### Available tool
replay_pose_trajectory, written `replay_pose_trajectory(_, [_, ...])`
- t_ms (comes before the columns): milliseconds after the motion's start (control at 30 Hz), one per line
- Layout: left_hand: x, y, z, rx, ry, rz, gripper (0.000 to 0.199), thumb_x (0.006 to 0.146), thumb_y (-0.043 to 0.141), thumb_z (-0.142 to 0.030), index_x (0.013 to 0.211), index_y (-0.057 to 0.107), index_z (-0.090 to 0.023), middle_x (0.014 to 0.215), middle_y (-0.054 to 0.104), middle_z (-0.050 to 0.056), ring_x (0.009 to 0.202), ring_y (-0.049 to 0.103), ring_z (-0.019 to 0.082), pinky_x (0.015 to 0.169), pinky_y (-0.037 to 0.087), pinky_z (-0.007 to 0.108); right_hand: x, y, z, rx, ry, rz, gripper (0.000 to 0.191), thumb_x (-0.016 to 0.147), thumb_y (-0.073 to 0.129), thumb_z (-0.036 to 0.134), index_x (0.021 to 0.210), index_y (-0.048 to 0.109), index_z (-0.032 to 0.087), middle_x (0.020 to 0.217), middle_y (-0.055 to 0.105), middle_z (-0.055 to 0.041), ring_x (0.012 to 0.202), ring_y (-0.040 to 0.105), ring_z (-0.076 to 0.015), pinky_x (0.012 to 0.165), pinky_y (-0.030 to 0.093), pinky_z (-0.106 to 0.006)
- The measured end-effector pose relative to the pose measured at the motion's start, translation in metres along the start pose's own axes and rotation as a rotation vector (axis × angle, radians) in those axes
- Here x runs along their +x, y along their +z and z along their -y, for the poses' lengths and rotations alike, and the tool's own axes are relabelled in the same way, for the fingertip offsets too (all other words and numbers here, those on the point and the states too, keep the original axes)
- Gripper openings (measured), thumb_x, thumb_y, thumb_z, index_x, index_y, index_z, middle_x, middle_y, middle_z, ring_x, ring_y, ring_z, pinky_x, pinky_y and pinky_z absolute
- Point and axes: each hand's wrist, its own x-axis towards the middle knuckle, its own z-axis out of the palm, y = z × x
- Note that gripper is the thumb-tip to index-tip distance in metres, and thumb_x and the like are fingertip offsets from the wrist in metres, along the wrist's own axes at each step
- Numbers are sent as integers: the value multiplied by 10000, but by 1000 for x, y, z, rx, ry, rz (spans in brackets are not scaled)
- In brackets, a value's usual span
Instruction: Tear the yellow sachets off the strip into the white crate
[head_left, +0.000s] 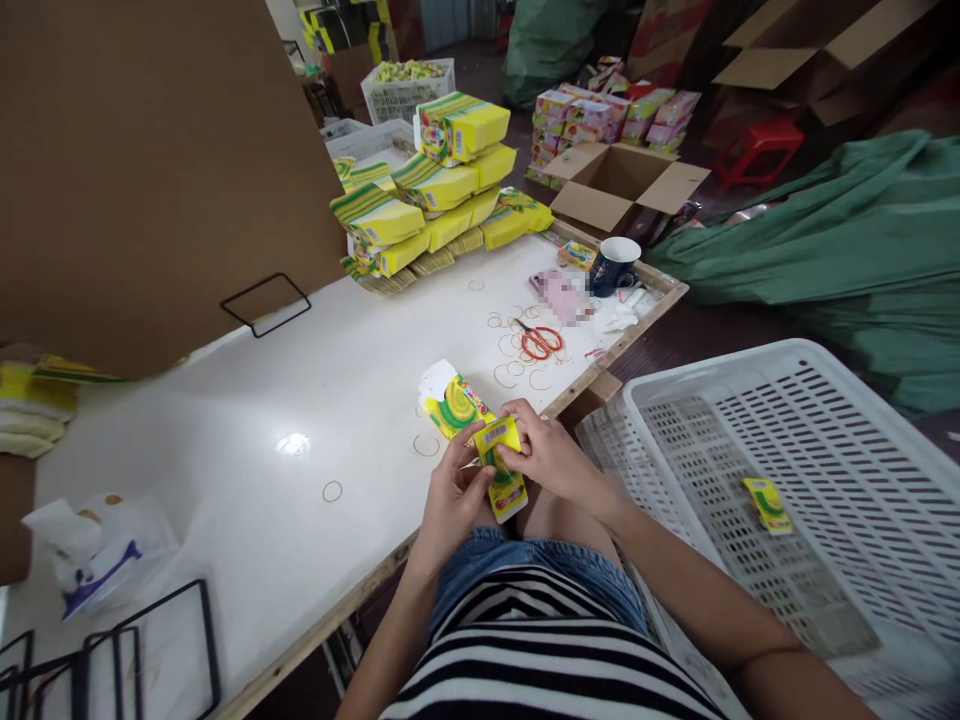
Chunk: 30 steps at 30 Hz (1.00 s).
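Observation:
Between my two hands is a small yellow carton (508,490) with a barcode on its upper end, held above my lap at the table's front edge. My left hand (454,492) grips its left side, thumb on the printed face. Fingers of my right hand (551,452) close on its upper right part. Just behind lies a yellow and green carton (455,400) with a white open end on the table; its near end is partly hidden by my hands and the held carton. Whether the held carton is flat or folded out I cannot tell.
Rubber bands (510,375) and red-handled scissors (541,342) lie beyond my hands. Stacked yellow cartons (450,185), a dark mug (616,265) and a pink phone (561,295) stand farther back. At right, a white crate (757,375) holds one small yellow packet (768,505).

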Motion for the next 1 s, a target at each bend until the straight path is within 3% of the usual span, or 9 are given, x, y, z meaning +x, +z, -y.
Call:
replay_pose_trajectory(100, [1,1,0,-9,5,23,518,847,654,-293,1324,457,-248,1286,604,117,919,697,197,813,574,329,1,-4,2,6,10,51,367,789,617,232,1133,489,235,584,512,95,522,506,-123,560,351,-212])
replay_pose_trajectory(267, [3,-1,-5,36,5,3,524,843,658,-317,1323,463,-244,1265,616,115,899,699,192,797,574,315,0,-10,4,-39,8,-3,356,807,614,243,1152,529,224,577,510,79,515,492,-128,550,358,-224])
replay_pose_trajectory(467, [8,-2,-8,-45,19,19,495,793,718,-288,1242,520,-224,1144,682,95,800,705,174,732,579,293,-2,-6,-9,390,-131,-86,212,907,544,344,1025,669,221,952,679,-54,751,618,-165,671,500,-290])
replay_pose_trajectory(567, [10,9,-1,-33,37,51,466,791,719,-284,1218,545,-217,1098,699,94,803,708,191,721,581,306,-11,-9,-13,516,-93,-144,215,905,558,373,984,674,210,963,698,-67,871,651,-206,756,533,-342])
replay_pose_trajectory(633, [12,14,4,66,101,30,436,826,677,-291,1238,550,-222,1115,696,103,891,706,219,780,580,343,-24,-28,-16,398,-90,-205,198,905,561,370,961,676,219,936,695,-65,853,646,-217,759,530,-368])
replay_pose_trajectory(700, [14,12,9,270,219,-88,402,866,622,-290,1259,557,-237,1213,662,108,1099,645,258,961,513,434,-38,-58,-19,84,-89,-368,196,909,553,373,929,687,231,939,675,-79,876,620,-244,808,499,-425])
replay_pose_trajectory(800, [16,-1,16,580,344,-317,407,877,602,-286,1279,556,-244,1356,581,99,1333,462,287,1167,227,560,-45,-89,-26,-464,-18,-640,298,883,567,448,1007,692,208,1033,621,-146,1022,545,-340,917,385,-562])
replay_pose_trajectory(867, [17,-10,20,634,329,-357,433,875,602,-295,1301,542,-242,1384,561,101,1361,427,296,1177,170,580,-34,-78,-27,-542,-19,-625,391,876,571,466,1137,650,186,1118,592,-172,1070,517,-361,921,372,-572])
replay_pose_trajectory(1000, [14,-14,26,564,260,-299,443,889,569,-290,1329,526,-252,1425,524,84,1376,407,280,1151,289,523,7,-2,-12,-299,-61,-321,302,879,594,330,1138,631,180,1052,653,-131,989,561,-306,891,434,-475])
